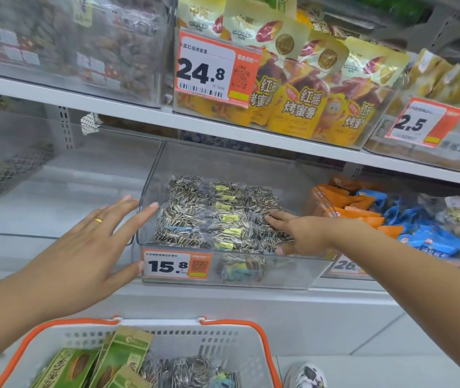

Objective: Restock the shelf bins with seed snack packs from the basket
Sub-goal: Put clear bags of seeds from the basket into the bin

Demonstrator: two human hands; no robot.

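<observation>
A clear plastic shelf bin [285, 271] with a 15.8 price tag holds several clear packs of striped sunflower seeds [212, 217]. My right hand [299, 233] reaches into the bin with straight fingers lying on the packs at its right side. My left hand [88, 247], wearing a gold ring, is spread open against the bin's left wall and front corner. Below, a white basket [223, 338] with orange handles holds more striped seed packs [184, 371] and green seed bags [122, 357].
To the left stands an empty clear bin [55, 191]. On the right, a bin holds orange and blue snack packs [391, 219]. The shelf above carries yellow sweet-potato bags [301, 88] behind a 24.8 tag. A shoe [307, 376] shows beside the basket.
</observation>
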